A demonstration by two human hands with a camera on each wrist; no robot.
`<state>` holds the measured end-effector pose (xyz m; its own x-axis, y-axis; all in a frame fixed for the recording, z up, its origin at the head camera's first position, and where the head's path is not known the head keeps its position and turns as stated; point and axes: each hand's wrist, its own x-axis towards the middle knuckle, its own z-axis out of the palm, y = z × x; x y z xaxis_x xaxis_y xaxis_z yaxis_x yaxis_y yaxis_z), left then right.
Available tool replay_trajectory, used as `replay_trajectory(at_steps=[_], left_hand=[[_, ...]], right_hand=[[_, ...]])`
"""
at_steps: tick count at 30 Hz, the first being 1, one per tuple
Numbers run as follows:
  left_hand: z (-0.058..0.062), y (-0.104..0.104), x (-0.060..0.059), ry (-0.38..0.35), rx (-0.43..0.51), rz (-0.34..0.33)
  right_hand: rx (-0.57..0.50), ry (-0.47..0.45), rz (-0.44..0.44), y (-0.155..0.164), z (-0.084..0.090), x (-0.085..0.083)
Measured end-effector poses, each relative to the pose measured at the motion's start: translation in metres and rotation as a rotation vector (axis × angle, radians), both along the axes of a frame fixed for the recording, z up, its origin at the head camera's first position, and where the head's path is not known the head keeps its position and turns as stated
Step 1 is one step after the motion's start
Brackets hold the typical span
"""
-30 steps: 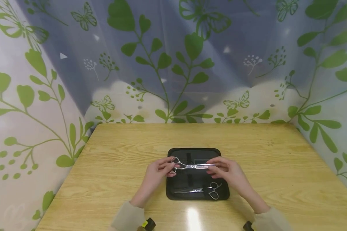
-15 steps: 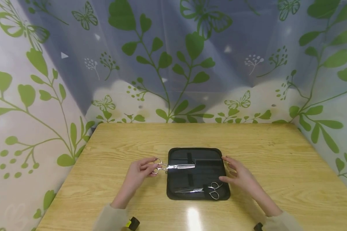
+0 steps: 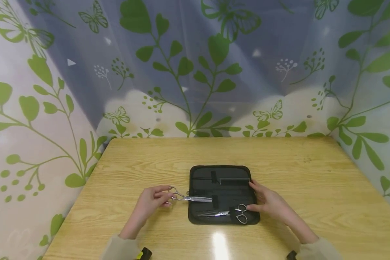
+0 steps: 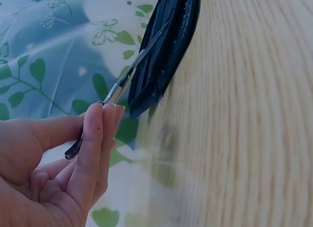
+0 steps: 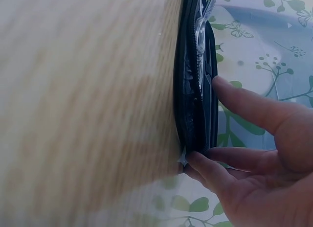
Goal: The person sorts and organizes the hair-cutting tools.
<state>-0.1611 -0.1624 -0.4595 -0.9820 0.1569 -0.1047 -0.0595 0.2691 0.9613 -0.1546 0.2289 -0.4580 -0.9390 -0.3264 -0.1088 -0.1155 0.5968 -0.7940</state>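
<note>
My left hand [image 3: 151, 204] pinches a pair of silver thinning scissors [image 3: 195, 199] by the finger rings. The toothed blades point right over an open black zip case [image 3: 223, 220], close to its lower elastic loop [image 3: 215, 200]. In the left wrist view, thumb and fingers hold the scissors' handle end while the blades slant over the case. My right hand [image 3: 273, 204] grips the case's right edge, thumb on its inner side and fingers at the border. A second pair of scissors [image 3: 219, 213] is strapped along the near side, rings to the right.
A black comb [image 3: 234, 181] lies in the far part of the case under an elastic loop. The case rests on a wood-grain table [image 3: 133, 159]. A leaf-patterned curtain [image 3: 195, 72] stands behind and at both sides. Light reflects off the table in front of the case.
My left hand first drew the thinning scissors left, the right hand letting go of their blades, then lowered them towards the near loop. My right hand moved to the case's right edge.
</note>
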Motion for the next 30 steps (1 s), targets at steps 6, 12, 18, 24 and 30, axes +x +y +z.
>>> replay_trajectory(at_steps=[6, 12, 18, 24, 30], left_hand=[[-0.0051, 0.0014, -0.0013, -0.012, -0.022, 0.000], [-0.0079, 0.0063, -0.0018, -0.017, -0.047, -0.035], [-0.0046, 0.0071, -0.0008, -0.015, -0.094, -0.150], [-0.0045, 0.0036, -0.0016, 0.050, -0.166, -0.237], [-0.0073, 0.0069, -0.0049, 0.101, -0.229, -0.215]], right_hand=[[0.005, -0.021, 0.018, -0.0007, -0.0007, -0.0015], [0.017, -0.016, 0.025, -0.0009, 0.0015, -0.0009], [0.012, -0.008, 0.037, 0.0014, 0.0058, -0.0006], [-0.006, -0.036, 0.034, 0.0035, 0.0037, -0.0012], [-0.008, -0.031, 0.036, 0.0041, 0.0020, -0.0017]])
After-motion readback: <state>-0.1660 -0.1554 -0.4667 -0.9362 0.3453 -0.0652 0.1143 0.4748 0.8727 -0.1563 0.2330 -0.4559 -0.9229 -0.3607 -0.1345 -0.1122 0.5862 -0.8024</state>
